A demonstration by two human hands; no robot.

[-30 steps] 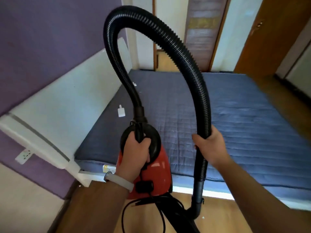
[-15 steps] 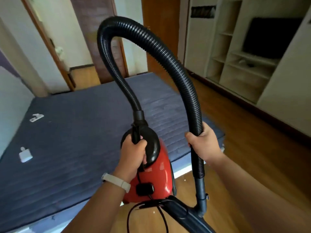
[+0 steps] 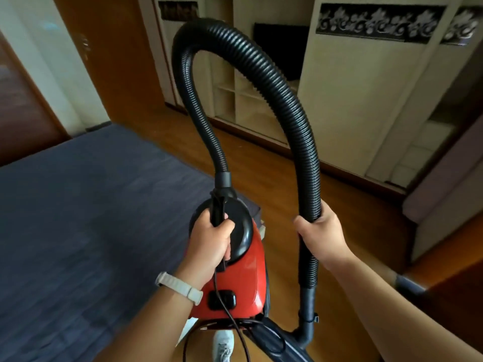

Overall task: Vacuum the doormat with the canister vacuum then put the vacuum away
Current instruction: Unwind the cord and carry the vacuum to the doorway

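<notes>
Carrying the vacuum [image 3: 235, 280] like this works fine as long as the weight stays on the handle side, which it does: the left hand [image 3: 209, 244] is wrapped tight around the black handle on top of the red body, so the canister hangs right under that fist, off the floor [image 3: 261, 163]. The hose [image 3: 261, 82] arches up from the front of the body and comes down into the right hand [image 3: 321, 231], fingers closed round it just above the cuff (good, that stops the wand end swinging). The cord [image 3: 235, 325] dangles loose below, near a shoe [image 3: 222, 346], so probably worth gathering before walking far. Blue mattress [image 3: 78, 218] sits to the left, shelving [image 3: 251, 100] ahead. No doormat in sight.
</notes>
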